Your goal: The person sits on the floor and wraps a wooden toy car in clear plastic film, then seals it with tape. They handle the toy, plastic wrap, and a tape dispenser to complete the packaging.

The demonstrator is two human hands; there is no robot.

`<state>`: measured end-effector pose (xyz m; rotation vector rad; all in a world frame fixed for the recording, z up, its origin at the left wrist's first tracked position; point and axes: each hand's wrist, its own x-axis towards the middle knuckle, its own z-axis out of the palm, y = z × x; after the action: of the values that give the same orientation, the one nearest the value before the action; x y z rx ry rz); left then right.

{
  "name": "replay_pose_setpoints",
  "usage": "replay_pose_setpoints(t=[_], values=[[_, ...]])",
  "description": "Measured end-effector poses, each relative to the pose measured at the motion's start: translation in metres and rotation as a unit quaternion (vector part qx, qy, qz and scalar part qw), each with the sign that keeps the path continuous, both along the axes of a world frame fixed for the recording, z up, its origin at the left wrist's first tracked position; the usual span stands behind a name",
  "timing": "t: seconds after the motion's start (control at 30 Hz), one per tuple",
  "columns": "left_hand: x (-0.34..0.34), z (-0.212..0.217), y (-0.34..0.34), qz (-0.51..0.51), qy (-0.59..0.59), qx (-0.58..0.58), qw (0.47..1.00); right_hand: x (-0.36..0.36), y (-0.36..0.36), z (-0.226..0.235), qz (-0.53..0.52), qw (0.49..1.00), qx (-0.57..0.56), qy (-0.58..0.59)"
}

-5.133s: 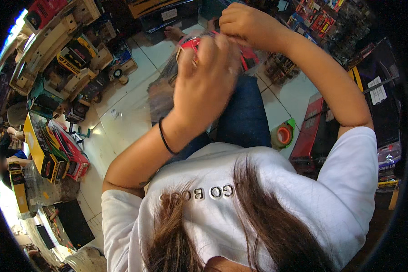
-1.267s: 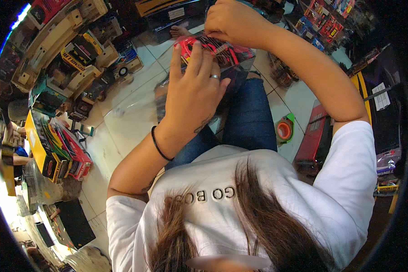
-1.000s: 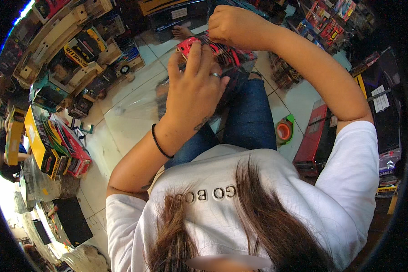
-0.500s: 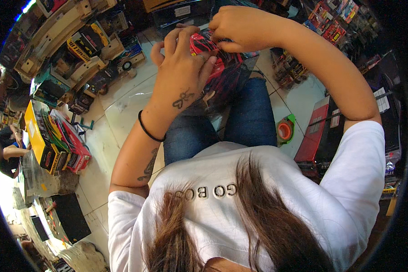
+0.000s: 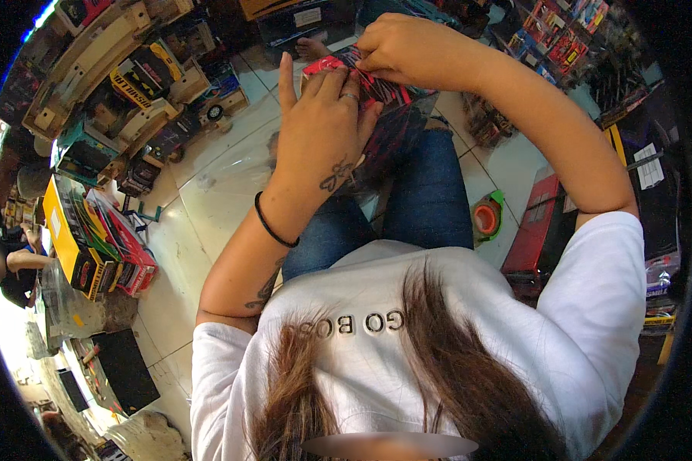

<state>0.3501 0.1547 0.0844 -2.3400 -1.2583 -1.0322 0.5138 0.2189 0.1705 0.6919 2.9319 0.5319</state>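
A red and black box rests over my knees, with glossy clear plastic around it and hanging on its near side. My left hand lies on the box with its fingers stretched out, the little finger apart from the others and the thumb pointing to the right. At the box's far right, my right hand is closed in a pinch. What sits between those fingertips is too small to make out. Much of the box is hidden beneath both hands.
An orange tape roll in a green holder lies on the tiles to the right. Boxed toys stand at the left, below wooden shelves. Black and red boxes are stacked at the right. Another person is at the far left.
My left hand has shifted right and slightly nearer, and its raised, bent fingers now lie flatter across the box. My right hand has stayed nearly in place at the box's far right.
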Motion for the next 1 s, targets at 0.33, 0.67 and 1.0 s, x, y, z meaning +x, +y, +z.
replay_pose_setpoints(t=[0.33,0.67,1.0], values=[[-0.002,-0.004,0.000,0.008,-0.007,-0.009,1.000,0.202,-0.080,-0.149,-0.586,0.724,0.152,0.331],[-0.002,-0.010,0.005,-0.005,-0.021,0.018,1.000,0.308,-0.178,-0.386,-0.696,0.090,-0.273,0.657],[0.002,-0.022,0.015,-0.032,-0.048,0.087,0.994,0.106,-0.038,0.012,-0.190,0.840,0.100,0.499]])
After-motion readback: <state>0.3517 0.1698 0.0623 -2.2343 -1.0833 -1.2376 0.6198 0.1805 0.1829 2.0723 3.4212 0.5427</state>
